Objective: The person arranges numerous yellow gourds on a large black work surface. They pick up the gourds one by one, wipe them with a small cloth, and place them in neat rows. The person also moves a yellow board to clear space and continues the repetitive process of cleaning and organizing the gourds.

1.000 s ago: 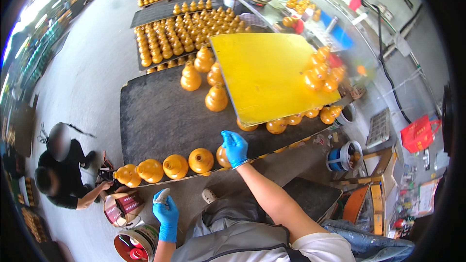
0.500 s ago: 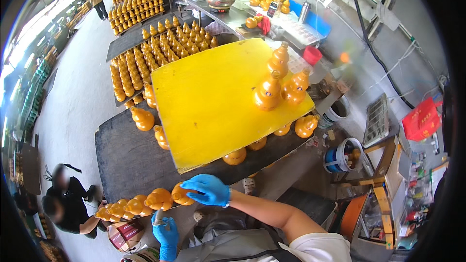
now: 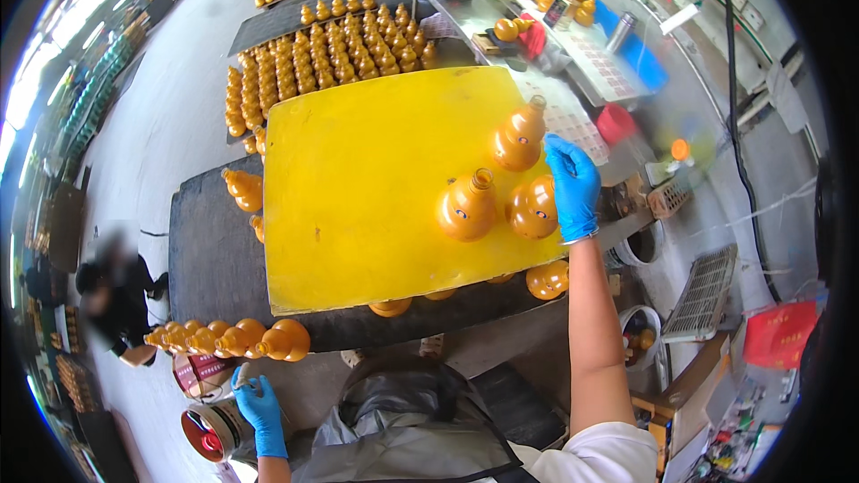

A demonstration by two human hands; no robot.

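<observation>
Three glossy orange gourd-shaped bottles stand on a yellow board [image 3: 358, 215]: one in front [image 3: 469, 207], one behind [image 3: 519, 139] and one at the right [image 3: 531, 207]. My right hand [image 3: 574, 186], in a blue glove, is closed about the upper part of the right-hand bottle, hiding its neck. My left hand [image 3: 261, 407], also gloved in blue, pinches a small greyish-white pad or wad [image 3: 242, 376]; its exact kind is unclear. It hangs just below a row of orange gourd-shaped bottles [image 3: 284, 340] on the near-left edge of a dark board [image 3: 210, 259].
More gourd-shaped bottles [image 3: 548, 280] stand beneath the yellow board. Densely filled boards of bottles [image 3: 322, 63] lie beyond it. Buckets [image 3: 640, 326] and a grey crate [image 3: 700, 293] are at the right. A person in black [image 3: 125, 304] is at the left; a bucket [image 3: 217, 429] stands near my left hand.
My right hand has left the near row and moved up and right to a bottle on the yellow board. My left hand has shifted slightly left and down. The view has turned rightward.
</observation>
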